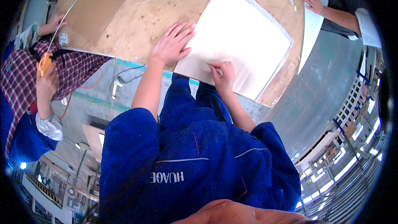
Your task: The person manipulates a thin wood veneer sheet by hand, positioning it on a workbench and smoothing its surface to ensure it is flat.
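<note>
A large white sheet (242, 37) lies on the wooden tabletop in front of me, its near edge by the table's edge. Greyish margins show along its far and right sides. My left hand (172, 43) rests flat at the sheet's left edge, fingers spread, the fingertips reaching onto it. Over the near part of the sheet, my right hand (224, 76) is closed in a pinch, thumb and forefinger together. Something small shows at those fingertips, too small to name.
At the left, a co-worker's hand (47, 83) holds a yellow-handled tool (45, 63) with a long thin rod, near a brown sheet (97, 6). Another person's hand (313, 2) touches a white panel (313, 29) at the right. A hose and cables hang below the table.
</note>
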A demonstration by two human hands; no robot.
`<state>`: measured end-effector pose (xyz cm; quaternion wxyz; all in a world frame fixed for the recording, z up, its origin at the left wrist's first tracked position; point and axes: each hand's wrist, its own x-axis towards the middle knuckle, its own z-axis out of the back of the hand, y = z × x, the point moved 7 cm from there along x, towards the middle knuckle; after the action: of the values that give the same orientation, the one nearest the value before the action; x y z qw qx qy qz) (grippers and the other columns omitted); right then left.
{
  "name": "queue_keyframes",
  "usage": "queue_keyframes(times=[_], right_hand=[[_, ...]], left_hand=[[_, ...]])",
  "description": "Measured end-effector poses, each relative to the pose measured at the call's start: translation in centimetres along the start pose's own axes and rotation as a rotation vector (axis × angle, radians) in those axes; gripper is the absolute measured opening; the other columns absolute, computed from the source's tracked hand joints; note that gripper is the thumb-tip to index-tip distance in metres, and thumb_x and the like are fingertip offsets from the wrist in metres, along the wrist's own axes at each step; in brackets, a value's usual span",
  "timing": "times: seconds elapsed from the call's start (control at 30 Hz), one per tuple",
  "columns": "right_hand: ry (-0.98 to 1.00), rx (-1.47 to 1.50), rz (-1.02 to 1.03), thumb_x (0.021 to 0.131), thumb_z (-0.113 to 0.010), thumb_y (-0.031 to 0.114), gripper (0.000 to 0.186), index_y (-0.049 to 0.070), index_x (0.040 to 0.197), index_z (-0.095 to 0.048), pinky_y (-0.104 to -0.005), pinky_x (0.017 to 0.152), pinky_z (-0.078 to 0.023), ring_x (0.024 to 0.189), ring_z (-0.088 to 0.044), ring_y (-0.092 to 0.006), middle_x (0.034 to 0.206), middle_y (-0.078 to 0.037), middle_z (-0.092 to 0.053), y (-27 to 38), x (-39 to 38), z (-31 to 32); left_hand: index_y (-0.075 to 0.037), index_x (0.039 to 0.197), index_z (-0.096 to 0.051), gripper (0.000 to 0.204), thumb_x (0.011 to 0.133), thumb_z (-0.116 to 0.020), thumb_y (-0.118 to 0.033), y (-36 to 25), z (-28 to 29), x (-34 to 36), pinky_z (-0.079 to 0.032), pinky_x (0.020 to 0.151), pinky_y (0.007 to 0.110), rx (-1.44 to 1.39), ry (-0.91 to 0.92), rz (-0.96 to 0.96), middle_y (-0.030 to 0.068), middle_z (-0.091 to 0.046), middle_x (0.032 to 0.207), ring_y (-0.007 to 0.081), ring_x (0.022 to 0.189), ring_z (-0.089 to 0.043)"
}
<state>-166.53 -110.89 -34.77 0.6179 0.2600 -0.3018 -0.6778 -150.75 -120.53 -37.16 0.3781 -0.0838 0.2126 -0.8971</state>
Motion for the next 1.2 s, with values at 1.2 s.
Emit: queue_keyframes(times=[1.2], right_hand=[[-0.192, -0.058, -0.150, 0.067, -0.068, 0.003, 0.014, 0.006, 0.077, -0.060, -0.0348, 0.063, -0.040, 0.071, -0.051, -0.0269, 0.071, -0.009, -0.054, -11.7, -13.6, 15.4]], left_hand=[[-0.009, 0.127, -0.038, 0.054, 0.077, -0.056, -0.019, -1.3, -1.1, 0.3, -0.021, 0.106, 0.043, 0.207, 0.008, -0.007, 0.0078, -0.027, 0.140, 0.0300, 0.129, -0.023]])
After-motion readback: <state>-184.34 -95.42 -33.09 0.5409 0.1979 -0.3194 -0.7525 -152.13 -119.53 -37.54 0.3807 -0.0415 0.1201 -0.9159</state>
